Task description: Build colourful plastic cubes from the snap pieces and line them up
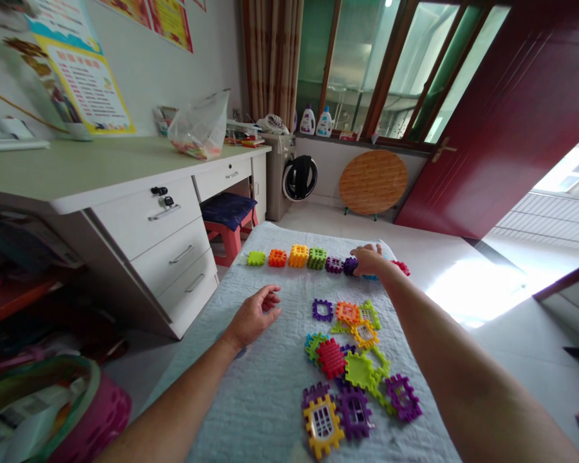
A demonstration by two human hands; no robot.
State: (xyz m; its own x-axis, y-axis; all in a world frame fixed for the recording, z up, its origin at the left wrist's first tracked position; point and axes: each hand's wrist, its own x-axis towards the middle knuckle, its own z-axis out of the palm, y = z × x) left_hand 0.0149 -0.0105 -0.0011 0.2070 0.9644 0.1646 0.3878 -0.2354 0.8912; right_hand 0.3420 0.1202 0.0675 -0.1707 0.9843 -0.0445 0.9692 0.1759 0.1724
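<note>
My left hand (257,314) hovers over the left half of the cloth-covered table, its fingers loosely curled and apart, with nothing in it. At the right end of a row of plastic building-tile stacks, my right hand (368,259) has its fingers bent down. A purple stack (350,265) is right beside its thumb, and blue tiles (370,277) peek out below it; what the fingers grip is hidden. Leftward in the row stand a dark purple stack (334,264), a green stack (317,258), a yellow stack (298,255), an orange stack (277,258) and lime tiles (256,258). Red tiles (401,267) lie past my right wrist.
Loose tiles are scattered nearer me, among them a red tile (331,358), a lime tile (359,369) and a yellow window tile (323,424). A desk (139,161) and stool (229,212) stand left. A pink basket (109,411) sits low left; a washing machine (276,173) is behind.
</note>
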